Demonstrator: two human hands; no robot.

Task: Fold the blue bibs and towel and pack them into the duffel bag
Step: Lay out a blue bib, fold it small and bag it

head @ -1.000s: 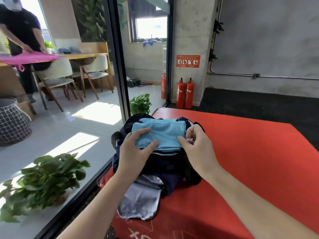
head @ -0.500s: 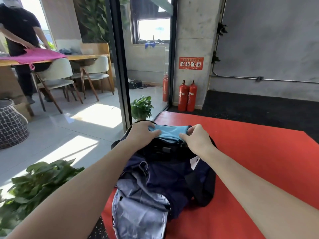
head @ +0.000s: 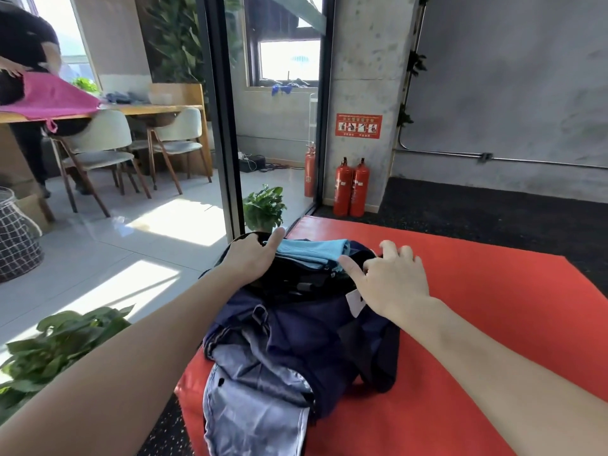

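One folded stack of light blue cloth [head: 312, 253] sits in the open mouth of the navy duffel bag [head: 316, 343], at the bag's far end; I cannot tell bibs from towel within it. The stack looks soft and matte, its layered edges lying flat and neat. The bag is limp and crumpled, a thin dark fabric with a paler grey-blue lining [head: 253, 409] spilling out at the near end and a white tag showing near my right wrist. It lies on a smooth red mat [head: 493, 324], close to the mat's left edge.

My left hand [head: 251, 258] rests on the bag's far left rim, fingers relaxed, the index finger stretched out and touching the left corner of the blue stack. My right hand [head: 391, 278] lies spread on the right side of the bag's opening, fingers loosely extended, the thumb reaching to the stack's right edge. Neither hand is grasping anything.
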